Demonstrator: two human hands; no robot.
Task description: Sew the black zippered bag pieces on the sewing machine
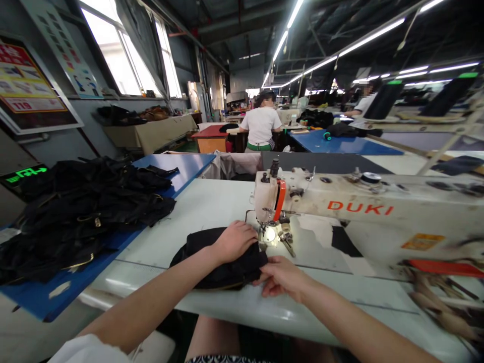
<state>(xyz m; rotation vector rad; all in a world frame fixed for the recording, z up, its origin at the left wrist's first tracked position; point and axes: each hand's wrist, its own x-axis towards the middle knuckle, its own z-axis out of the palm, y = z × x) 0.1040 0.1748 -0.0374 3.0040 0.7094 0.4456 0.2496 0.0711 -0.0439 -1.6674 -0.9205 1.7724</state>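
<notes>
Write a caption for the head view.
At the sewing machine, the left hand and right hand hold black fabric; black garments lie piled on a blue table.

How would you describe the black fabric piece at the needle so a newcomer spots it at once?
Find the white DUKI sewing machine. At its needle lies a small black fabric piece, left hand on it, right hand pinching its edge. Unlike the black garment pile on the blue board, it lies alone.

One sewing machine, one fabric piece, one garment pile, maybe two co-workers
</notes>
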